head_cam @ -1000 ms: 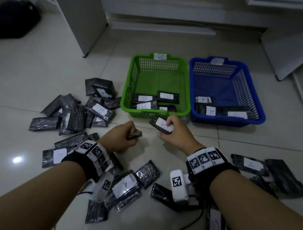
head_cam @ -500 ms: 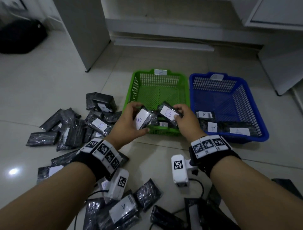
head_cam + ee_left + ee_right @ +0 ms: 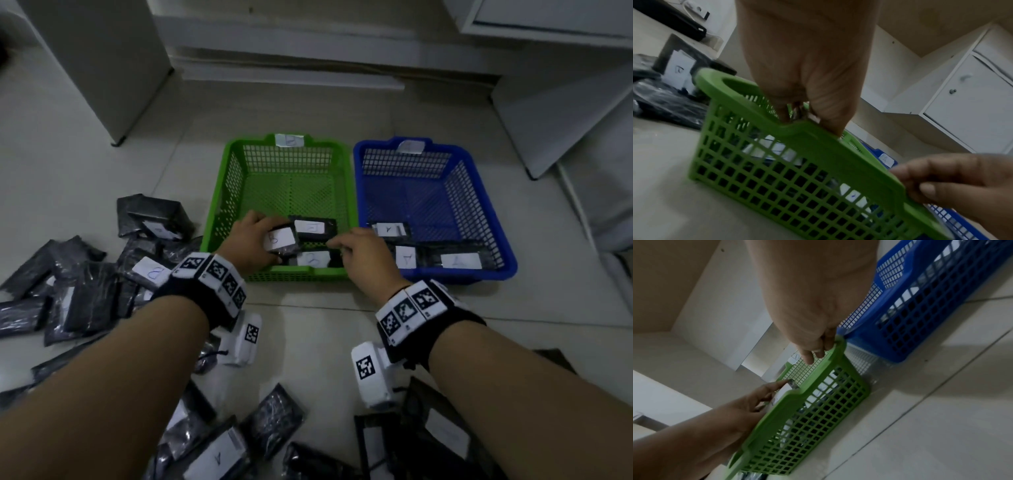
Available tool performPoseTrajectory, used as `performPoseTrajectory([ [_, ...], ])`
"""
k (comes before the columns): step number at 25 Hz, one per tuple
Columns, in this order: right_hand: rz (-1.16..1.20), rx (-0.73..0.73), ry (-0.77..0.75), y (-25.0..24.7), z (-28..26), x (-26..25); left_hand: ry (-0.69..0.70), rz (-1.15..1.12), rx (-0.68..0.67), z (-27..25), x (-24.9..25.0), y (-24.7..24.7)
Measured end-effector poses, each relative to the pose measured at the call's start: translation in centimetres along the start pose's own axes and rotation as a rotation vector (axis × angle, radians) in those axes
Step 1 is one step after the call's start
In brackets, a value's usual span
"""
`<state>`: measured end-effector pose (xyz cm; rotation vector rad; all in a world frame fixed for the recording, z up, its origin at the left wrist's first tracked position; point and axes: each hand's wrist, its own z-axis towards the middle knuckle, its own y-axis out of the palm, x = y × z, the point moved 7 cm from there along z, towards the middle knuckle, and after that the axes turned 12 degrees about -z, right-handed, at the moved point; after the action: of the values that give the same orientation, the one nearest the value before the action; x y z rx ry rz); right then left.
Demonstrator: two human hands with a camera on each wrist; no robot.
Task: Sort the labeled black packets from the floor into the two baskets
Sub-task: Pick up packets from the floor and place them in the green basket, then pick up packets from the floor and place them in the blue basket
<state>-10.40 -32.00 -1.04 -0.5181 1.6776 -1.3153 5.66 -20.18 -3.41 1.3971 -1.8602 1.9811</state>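
My left hand (image 3: 263,236) is lowered into the near end of the green basket (image 3: 294,274) and pinches a black packet (image 3: 281,240) with a white label. The right hand (image 3: 342,244) hovers over the same basket's near right corner, fingers loosely extended and holding nothing. Two labelled packets (image 3: 313,228) lie flat in the green basket beside it. The blue basket (image 3: 479,274) to the right holds several labelled packets (image 3: 459,260). In the right wrist view the right fingers (image 3: 815,352) hang above the green rim (image 3: 818,374) while the left hand (image 3: 764,395) holds the packet.
A heap of black packets (image 3: 85,294) covers the floor to the left of the green basket, and more packets (image 3: 219,455) lie near me under both forearms. White cabinets (image 3: 102,68) stand behind and to the right. Bare tile lies between my wrists.
Both hands carried packets forward from the floor into the green basket. The right hand has let go of its packet, which now lies in the basket. The left hand still holds its packet, lower down.
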Motion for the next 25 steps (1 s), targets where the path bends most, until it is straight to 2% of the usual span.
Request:
performPoseTrajectory([
  [3,-0.029,-0.014,-0.046,-2.4,-1.9,1.8,-0.042,0.011,-0.087,0.6,0.9,1.0],
  [7,-0.178,-0.196,-0.099,-5.0,-5.2,5.4,-0.107,0.119,-0.232,0.5,3.9,0.0],
  [9,-0.209,-0.244,-0.071,-6.8,-7.0,7.8,-0.06,0.246,-0.313,1.0,7.8,0.2],
  [12,-0.163,-0.226,0.009,-9.1,-9.1,11.6,0.088,0.318,-0.314,2.0,15.3,2.3],
  [15,-0.084,-0.199,0.095,-10.4,-12.3,15.8,0.227,0.251,-0.326,1.3,22.6,7.8],
  [18,-0.055,-0.208,0.157,-9.9,-15.8,20.4,0.262,0.189,-0.408,-0.5,26.4,15.9],
  [22,-0.07,-0.228,0.28,-9.4,-18.7,27.3,0.194,0.127,-0.483,-3.8,26.6,25.6],
  [25,-0.081,-0.198,0.403,-9.3,-21.5,31.6,0.188,0.127,-0.493,-5.8,25.9,30.3],
])
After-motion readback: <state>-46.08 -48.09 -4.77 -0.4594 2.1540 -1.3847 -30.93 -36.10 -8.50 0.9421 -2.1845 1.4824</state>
